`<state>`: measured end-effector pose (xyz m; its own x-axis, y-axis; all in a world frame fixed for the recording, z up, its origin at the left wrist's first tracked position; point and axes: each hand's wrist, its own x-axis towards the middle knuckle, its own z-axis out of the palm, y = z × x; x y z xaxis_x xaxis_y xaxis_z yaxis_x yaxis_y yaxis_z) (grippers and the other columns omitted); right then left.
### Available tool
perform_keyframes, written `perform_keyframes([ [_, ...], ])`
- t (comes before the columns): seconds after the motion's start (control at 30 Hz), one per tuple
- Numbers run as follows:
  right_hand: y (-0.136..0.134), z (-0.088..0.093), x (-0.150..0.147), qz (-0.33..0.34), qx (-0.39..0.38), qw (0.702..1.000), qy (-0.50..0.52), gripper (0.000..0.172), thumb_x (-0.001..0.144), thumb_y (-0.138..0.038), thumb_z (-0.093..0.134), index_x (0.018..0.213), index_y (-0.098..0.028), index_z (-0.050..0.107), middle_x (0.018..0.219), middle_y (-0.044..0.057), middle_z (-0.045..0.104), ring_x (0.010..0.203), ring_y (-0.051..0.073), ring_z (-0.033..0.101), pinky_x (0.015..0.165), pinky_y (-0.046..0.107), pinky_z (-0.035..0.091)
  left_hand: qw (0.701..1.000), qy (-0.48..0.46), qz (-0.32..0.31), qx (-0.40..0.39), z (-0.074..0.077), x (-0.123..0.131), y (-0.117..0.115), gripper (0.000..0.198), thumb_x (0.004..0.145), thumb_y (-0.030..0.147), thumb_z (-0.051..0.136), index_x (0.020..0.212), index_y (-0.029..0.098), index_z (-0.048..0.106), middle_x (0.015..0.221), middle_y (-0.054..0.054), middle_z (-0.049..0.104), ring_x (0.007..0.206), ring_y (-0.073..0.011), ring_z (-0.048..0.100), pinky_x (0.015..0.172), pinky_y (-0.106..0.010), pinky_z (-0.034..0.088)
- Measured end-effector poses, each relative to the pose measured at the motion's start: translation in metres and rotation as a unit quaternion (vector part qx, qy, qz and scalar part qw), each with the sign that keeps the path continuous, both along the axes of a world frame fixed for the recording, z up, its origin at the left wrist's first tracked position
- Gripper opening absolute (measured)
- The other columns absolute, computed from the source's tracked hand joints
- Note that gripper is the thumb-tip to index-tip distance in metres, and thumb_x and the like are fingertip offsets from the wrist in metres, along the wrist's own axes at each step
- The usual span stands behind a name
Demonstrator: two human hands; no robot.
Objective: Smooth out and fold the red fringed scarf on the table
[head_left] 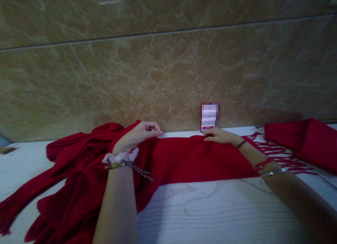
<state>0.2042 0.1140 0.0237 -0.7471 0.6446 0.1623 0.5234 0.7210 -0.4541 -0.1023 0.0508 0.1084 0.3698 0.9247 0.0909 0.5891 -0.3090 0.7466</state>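
Observation:
A long red scarf [184, 160] lies across the white surface, flat in the middle and heaped in loose folds on the left. Its fringe spreads out to the right, partly behind my right wrist. My left hand [143, 133] is closed at the scarf's far edge, thumb and fingers pinched together beside the bunched part. Farther right along that same edge, my right hand [218, 134] pinches the cloth between thumb and fingers. Another fringed end of red cloth [18, 202] trails toward the lower left.
Behind the scarf rises a brown marbled tile wall [158, 72]. A small open red-edged case [209, 123] with a blurred white panel stands against it. Folded red cloth [305, 140] lies at the far right. The white wood-grain surface [210, 209] runs along the front.

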Motion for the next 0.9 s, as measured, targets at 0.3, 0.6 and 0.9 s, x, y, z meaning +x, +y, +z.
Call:
perform_keyframes([
  [0.3,-0.014,0.02,-0.007,0.052,-0.022,0.998,0.009,0.03,0.08,-0.03,0.044,0.096,-0.013,0.063,0.093,0.007,0.065,0.083,0.016,0.057,0.076,0.026,0.042,0.989,0.134,-0.013,-0.059,-0.047,0.045,0.015,0.05,0.073,0.048,0.049,0.11,0.015,0.051,0.114,-0.009,0.055,0.101,-0.0195,0.051,0.088,-0.027,0.036],
  [0.6,-0.022,0.034,0.001,0.08,-0.045,0.996,-0.001,0.034,0.081,-0.023,0.043,0.112,-0.019,0.056,0.113,0.003,0.059,0.101,0.015,0.053,0.089,0.027,0.038,0.983,-0.054,-0.14,-0.106,-0.071,0.07,0.023,0.042,0.082,0.04,0.039,0.113,0.016,0.05,0.118,-0.004,0.052,0.105,-0.0161,0.047,0.092,-0.026,0.032],
  [0.9,-0.031,0.044,-0.003,0.027,0.002,1.0,0.003,0.031,0.08,-0.027,0.046,0.106,-0.017,0.058,0.101,0.006,0.062,0.089,0.018,0.056,0.079,0.03,0.042,0.979,-0.104,-0.137,-0.107,-0.053,0.063,0.018,0.02,0.065,0.027,0.064,0.079,0.013,0.058,0.081,0.0,0.059,0.08,-0.0137,0.053,0.078,-0.027,0.039],
])
